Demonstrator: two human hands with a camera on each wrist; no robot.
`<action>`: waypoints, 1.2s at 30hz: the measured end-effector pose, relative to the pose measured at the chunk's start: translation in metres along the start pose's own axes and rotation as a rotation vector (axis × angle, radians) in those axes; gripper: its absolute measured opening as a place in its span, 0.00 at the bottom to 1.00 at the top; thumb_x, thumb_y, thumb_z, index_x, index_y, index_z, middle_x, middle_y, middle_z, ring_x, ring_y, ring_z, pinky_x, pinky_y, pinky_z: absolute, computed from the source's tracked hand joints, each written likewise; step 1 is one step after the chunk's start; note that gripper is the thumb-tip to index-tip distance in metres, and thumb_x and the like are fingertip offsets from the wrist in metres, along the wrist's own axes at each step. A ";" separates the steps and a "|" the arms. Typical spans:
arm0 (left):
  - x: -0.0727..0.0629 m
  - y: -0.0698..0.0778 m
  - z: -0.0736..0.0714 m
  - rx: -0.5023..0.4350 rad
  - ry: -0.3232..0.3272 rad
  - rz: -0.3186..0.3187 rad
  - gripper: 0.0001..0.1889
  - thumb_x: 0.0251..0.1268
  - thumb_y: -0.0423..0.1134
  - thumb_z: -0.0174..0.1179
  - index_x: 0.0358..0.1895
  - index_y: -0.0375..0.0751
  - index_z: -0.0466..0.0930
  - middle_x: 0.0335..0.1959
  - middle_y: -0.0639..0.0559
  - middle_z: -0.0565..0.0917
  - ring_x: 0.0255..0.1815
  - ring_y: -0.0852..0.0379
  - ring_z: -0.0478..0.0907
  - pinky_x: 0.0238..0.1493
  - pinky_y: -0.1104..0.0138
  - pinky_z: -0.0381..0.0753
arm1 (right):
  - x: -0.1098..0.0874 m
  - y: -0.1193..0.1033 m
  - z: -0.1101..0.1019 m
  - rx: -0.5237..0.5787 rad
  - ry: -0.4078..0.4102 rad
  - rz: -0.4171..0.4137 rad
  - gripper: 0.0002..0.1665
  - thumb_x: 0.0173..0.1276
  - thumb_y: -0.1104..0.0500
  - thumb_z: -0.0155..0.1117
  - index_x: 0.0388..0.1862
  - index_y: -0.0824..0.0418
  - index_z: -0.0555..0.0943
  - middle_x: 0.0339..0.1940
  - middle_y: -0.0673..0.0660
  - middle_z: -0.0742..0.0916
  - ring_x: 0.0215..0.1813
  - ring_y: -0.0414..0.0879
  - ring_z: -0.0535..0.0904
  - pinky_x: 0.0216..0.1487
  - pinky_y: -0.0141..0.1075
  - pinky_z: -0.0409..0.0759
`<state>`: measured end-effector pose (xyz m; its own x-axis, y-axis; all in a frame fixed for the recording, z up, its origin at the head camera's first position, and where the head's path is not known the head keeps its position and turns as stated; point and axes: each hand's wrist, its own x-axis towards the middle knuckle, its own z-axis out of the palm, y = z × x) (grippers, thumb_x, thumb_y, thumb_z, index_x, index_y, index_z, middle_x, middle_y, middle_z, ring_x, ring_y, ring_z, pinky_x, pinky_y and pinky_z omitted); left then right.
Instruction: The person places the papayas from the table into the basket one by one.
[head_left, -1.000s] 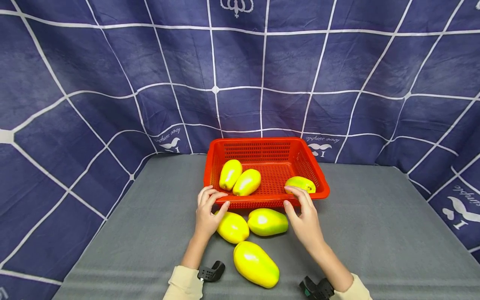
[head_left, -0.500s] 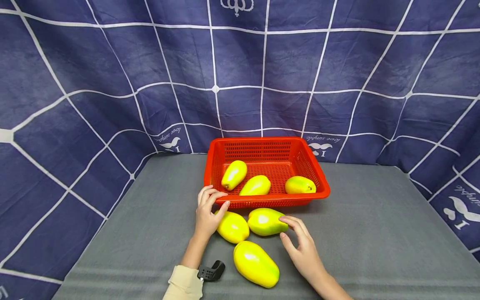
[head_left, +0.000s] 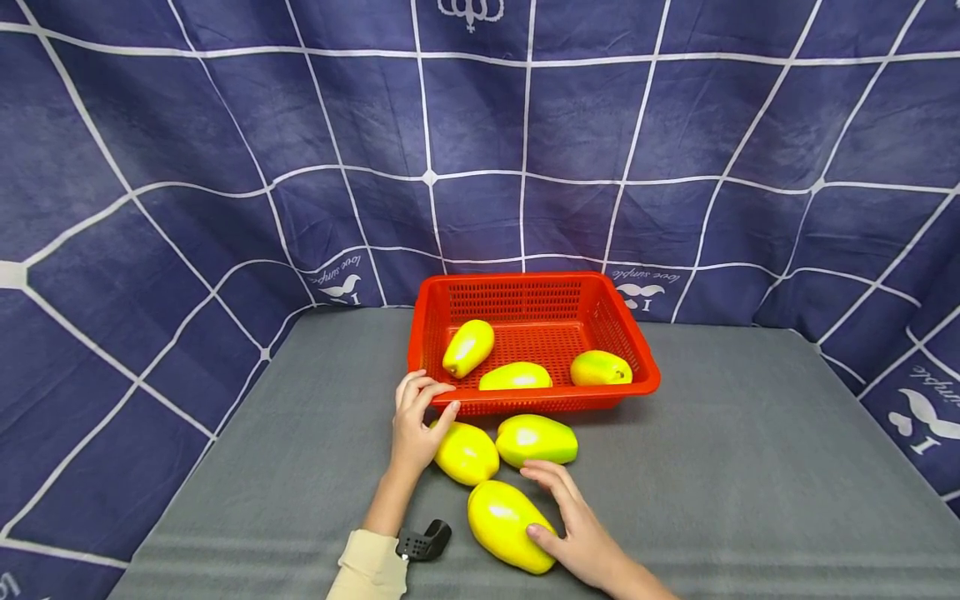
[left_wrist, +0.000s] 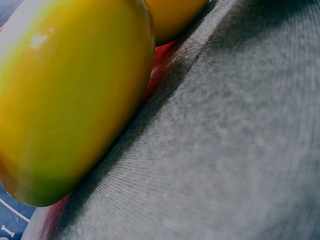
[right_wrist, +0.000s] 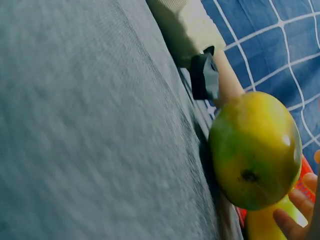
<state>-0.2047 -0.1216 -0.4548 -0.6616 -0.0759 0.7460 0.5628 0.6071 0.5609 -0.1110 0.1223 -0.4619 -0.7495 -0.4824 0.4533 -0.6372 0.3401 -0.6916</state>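
The fruit (head_left: 501,518) by the right hand (head_left: 576,531) is smooth and glossy, the basket (head_left: 555,397) at the left hand (head_left: 412,425) shiny plastic; the bench (head_left: 735,450) below looks matt, ribbed cloth, the backdrop (head_left: 480,117) beyond creased cloth.

Three loose fruits (head_left: 467,455) lie on the worktop (head_left: 750,450), before the basket (head_left: 555,400), which holds three more fruits (head_left: 469,348).

Basket (head_left: 555,403), red, on grey table (head_left: 750,450); contents, three yellow fruits (head_left: 468,348). Outside, near side: two fruits (head_left: 467,455) close together, one further fruit (head_left: 504,521) nearer. Left hand (head_left: 415,421), gripping basket's near rim. Right hand (head_left: 576,527), alongside the nearest fruit. Backdrop (head_left: 480,117): blue, white-lined.
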 end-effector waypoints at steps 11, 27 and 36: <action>0.001 0.000 0.001 -0.014 0.010 0.012 0.10 0.47 0.36 0.65 0.36 0.44 0.81 0.38 0.47 0.74 0.58 0.47 0.64 0.56 0.50 0.65 | -0.008 -0.014 0.012 -0.033 -0.159 0.100 0.37 0.57 0.49 0.64 0.65 0.43 0.62 0.65 0.50 0.66 0.62 0.40 0.65 0.51 0.39 0.72; 0.000 -0.001 0.002 -0.032 0.020 0.032 0.10 0.47 0.36 0.65 0.36 0.43 0.81 0.38 0.47 0.74 0.58 0.46 0.64 0.57 0.51 0.64 | -0.003 -0.012 0.011 -0.095 -0.293 0.228 0.44 0.55 0.40 0.63 0.68 0.38 0.53 0.68 0.44 0.64 0.61 0.43 0.69 0.51 0.45 0.75; 0.001 -0.001 0.001 -0.023 0.010 0.016 0.10 0.47 0.36 0.65 0.36 0.44 0.81 0.38 0.47 0.74 0.58 0.47 0.64 0.56 0.50 0.65 | -0.005 -0.007 0.013 0.022 -0.214 0.302 0.45 0.54 0.42 0.66 0.68 0.41 0.56 0.65 0.42 0.65 0.62 0.42 0.68 0.54 0.41 0.73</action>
<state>-0.2062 -0.1218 -0.4554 -0.6478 -0.0744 0.7582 0.5842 0.5903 0.5570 -0.1010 0.1120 -0.4662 -0.8475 -0.5212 0.1006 -0.3870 0.4769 -0.7892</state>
